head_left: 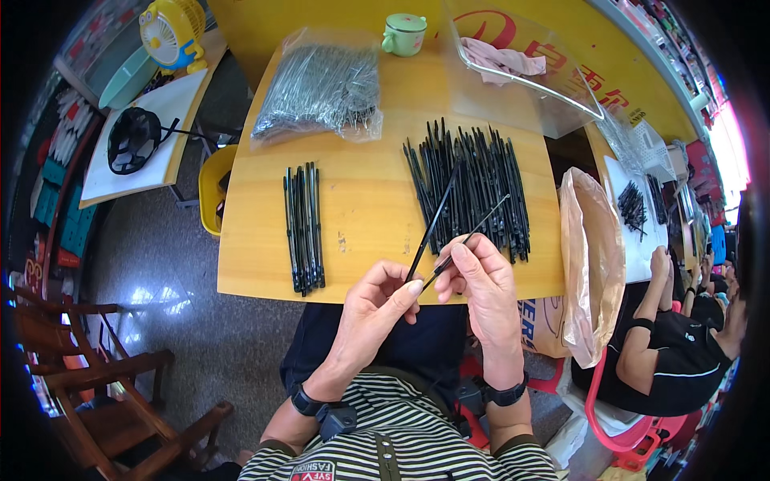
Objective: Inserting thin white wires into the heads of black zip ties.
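My left hand (375,311) is closed on a slim black rod (429,230), its upper end pointing away and slightly right. A second thin black rod (489,215) is pinched between thumb and fingers of my right hand (486,287); its far tip looks like a tiny ring. The lower ends of both rods come close together between my hands, over the table's near edge. Beyond my right hand lies a large pile of similar black rods (469,176). Further left, a small row of black rods (303,232) lies side by side.
On the wooden table (361,208) are a clear plastic bag of thin silvery pieces (321,88), a green lidded cup (404,34) and a clear bin (521,92) with pink cloth. A brown paper bag (592,264) stands at the right edge; another person (674,345) sits beyond it.
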